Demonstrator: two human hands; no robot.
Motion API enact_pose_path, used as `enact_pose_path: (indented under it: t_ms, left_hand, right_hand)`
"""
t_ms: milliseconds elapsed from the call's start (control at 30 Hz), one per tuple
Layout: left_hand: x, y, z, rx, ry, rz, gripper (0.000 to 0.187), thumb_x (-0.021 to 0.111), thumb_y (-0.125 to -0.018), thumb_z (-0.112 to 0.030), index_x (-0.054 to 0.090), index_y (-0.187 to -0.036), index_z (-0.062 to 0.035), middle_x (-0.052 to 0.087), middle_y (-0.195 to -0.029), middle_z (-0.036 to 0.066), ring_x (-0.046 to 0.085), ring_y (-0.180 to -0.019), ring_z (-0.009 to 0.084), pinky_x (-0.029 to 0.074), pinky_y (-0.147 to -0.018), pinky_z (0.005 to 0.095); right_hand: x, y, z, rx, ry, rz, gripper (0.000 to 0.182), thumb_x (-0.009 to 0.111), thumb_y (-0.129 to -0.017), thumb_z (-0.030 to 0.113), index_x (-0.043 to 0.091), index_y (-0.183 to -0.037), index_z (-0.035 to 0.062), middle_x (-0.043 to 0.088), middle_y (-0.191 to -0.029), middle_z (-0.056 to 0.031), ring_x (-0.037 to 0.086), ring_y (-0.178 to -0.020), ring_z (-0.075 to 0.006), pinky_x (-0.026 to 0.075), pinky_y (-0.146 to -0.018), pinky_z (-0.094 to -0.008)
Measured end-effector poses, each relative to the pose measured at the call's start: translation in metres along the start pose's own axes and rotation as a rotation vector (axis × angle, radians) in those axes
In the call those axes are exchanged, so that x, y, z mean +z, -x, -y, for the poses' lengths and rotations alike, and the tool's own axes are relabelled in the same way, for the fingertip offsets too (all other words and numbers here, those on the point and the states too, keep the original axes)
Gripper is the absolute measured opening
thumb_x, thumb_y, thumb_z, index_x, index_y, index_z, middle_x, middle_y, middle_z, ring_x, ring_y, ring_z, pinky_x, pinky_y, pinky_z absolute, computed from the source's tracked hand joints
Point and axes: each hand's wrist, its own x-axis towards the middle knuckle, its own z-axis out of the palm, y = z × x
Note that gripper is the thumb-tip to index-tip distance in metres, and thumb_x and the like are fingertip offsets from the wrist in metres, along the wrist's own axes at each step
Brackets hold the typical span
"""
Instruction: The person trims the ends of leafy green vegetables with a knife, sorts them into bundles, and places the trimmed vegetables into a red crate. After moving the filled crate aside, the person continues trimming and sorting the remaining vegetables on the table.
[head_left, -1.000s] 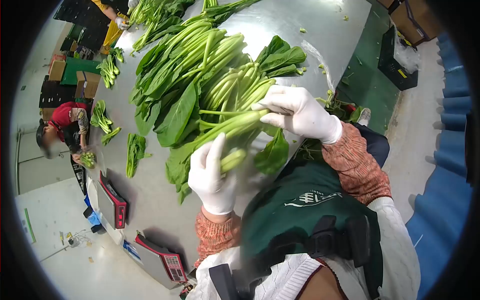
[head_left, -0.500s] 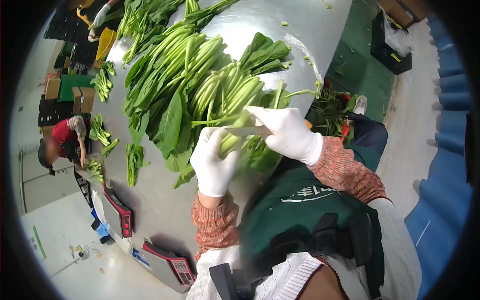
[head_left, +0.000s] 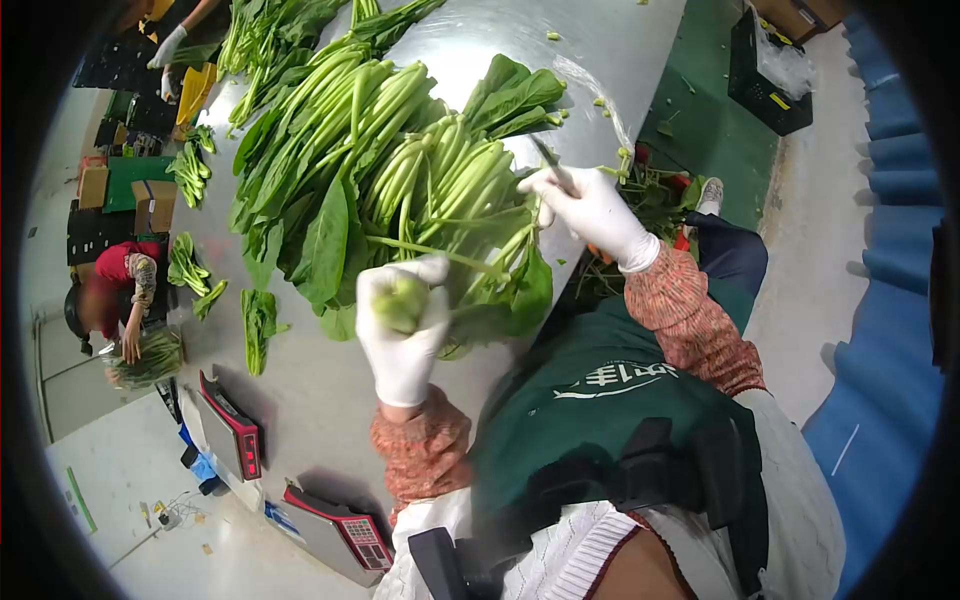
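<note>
My left hand (head_left: 402, 335), in a white glove, is closed around a leafy green stalk (head_left: 400, 304), its pale cut end facing up at me. My gloved right hand (head_left: 597, 216) grips a small knife (head_left: 556, 166), the blade pointing up and away from the stalk. Just beyond both hands lies a big heap of leafy greens (head_left: 440, 175) with long pale stems. Loose leaves (head_left: 530, 285) hang near the table's edge between my hands. The leafy end of the held stalk is blurred.
Two scales, one (head_left: 232, 425) and another (head_left: 340, 530), stand at the left table edge. Small bundles of greens (head_left: 258, 330) lie left of the heap. A co-worker in red (head_left: 130, 270) handles a clear bag of greens (head_left: 148, 358). A black crate (head_left: 768, 80) sits on the floor.
My right hand has drawn the knife away from the stalk, and its blade has swung upward. My left hand has moved slightly left and turned the stalk's cut end toward me.
</note>
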Motion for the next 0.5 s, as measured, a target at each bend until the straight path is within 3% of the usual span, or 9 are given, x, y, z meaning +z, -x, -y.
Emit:
enact_pose_path:
  t_ms: [67, 133, 167, 267, 333, 367, 433, 500]
  left_hand:
    - [-0.020, 0.007, -0.017, -0.178, 0.133, -0.070, 0.033, 0.060, -0.082, 0.014, 0.051, -0.107, -0.0052, 0.058, -0.083, 0.006, 0.058, -0.069, 0.0161, 0.049, -0.063, 0.0272]
    - [-0.037, 0.011, -0.026, -0.202, 0.031, -0.166, 0.037, 0.062, -0.084, 0.013, 0.052, -0.115, -0.0050, 0.056, -0.080, 0.003, 0.052, -0.060, 0.0104, 0.039, -0.051, 0.0210]
    - [-0.048, 0.012, -0.027, -0.182, -0.095, -0.157, 0.044, 0.063, -0.085, 0.012, 0.052, -0.123, -0.0055, 0.055, -0.080, 0.000, 0.050, -0.061, 0.0066, 0.037, -0.050, 0.0184]
    - [-0.053, 0.016, -0.033, -0.174, -0.316, -0.214, 0.033, 0.069, -0.085, 0.008, 0.061, -0.114, -0.0048, 0.052, -0.076, -0.005, 0.048, -0.066, 0.0034, 0.038, -0.059, 0.0168]
    - [-0.052, 0.018, -0.034, -0.191, -0.343, -0.237, 0.028, 0.070, -0.085, 0.006, 0.064, -0.110, -0.0047, 0.052, -0.077, -0.005, 0.047, -0.067, 0.0027, 0.038, -0.062, 0.0164]
    - [-0.053, 0.019, -0.035, -0.197, -0.357, -0.251, 0.025, 0.071, -0.085, 0.006, 0.065, -0.108, -0.0046, 0.052, -0.077, -0.006, 0.046, -0.068, 0.0024, 0.038, -0.063, 0.0162]
    - [-0.057, 0.021, -0.033, -0.162, -0.375, -0.251, 0.024, 0.071, -0.086, 0.005, 0.065, -0.107, -0.0043, 0.052, -0.077, -0.006, 0.045, -0.067, 0.0020, 0.037, -0.062, 0.0162]
    - [-0.063, 0.023, -0.030, -0.146, -0.415, -0.258, 0.021, 0.070, -0.087, 0.005, 0.065, -0.105, -0.0041, 0.051, -0.076, -0.007, 0.044, -0.066, 0.0015, 0.036, -0.061, 0.0160]
  right_hand:
    - [-0.011, -0.008, -0.032, -0.104, 0.182, -0.091, 0.024, 0.052, -0.099, 0.017, 0.070, -0.108, 0.0017, 0.064, -0.070, 0.0008, 0.055, -0.061, -0.0033, 0.042, -0.051, -0.0192]
    - [-0.012, -0.009, -0.048, -0.046, 0.252, -0.024, 0.024, 0.053, -0.098, 0.016, 0.069, -0.107, 0.0011, 0.063, -0.070, -0.0005, 0.056, -0.059, -0.0060, 0.046, -0.051, -0.0231]
    - [-0.007, -0.006, -0.046, 0.020, 0.257, 0.034, 0.023, 0.054, -0.098, 0.016, 0.069, -0.109, 0.0011, 0.062, -0.070, -0.0006, 0.056, -0.058, -0.0066, 0.047, -0.051, -0.0241]
    - [0.014, -0.004, -0.074, 0.143, 0.174, 0.191, 0.030, 0.059, -0.096, 0.018, 0.064, -0.121, 0.0022, 0.065, -0.073, -0.0049, 0.061, -0.057, -0.0108, 0.050, -0.052, -0.0289]
    - [0.027, -0.001, -0.089, 0.008, 0.292, 0.194, 0.031, 0.061, -0.095, 0.020, 0.063, -0.120, 0.0026, 0.067, -0.075, -0.0080, 0.063, -0.058, -0.0130, 0.051, -0.054, -0.0299]
    - [0.029, -0.004, -0.105, -0.280, 0.485, 0.098, 0.027, 0.062, -0.094, 0.021, 0.065, -0.115, 0.0028, 0.068, -0.077, -0.0118, 0.066, -0.061, -0.0164, 0.052, -0.057, -0.0310]
    - [0.020, -0.004, -0.119, -0.128, 0.461, 0.039, 0.025, 0.062, -0.093, 0.021, 0.066, -0.110, 0.0032, 0.068, -0.077, -0.0127, 0.067, -0.064, -0.0178, 0.053, -0.060, -0.0313]
    - [0.015, -0.006, -0.090, 0.019, 0.494, -0.043, 0.022, 0.063, -0.093, 0.021, 0.068, -0.105, 0.0031, 0.067, -0.075, -0.0134, 0.069, -0.069, -0.0184, 0.053, -0.063, -0.0313]
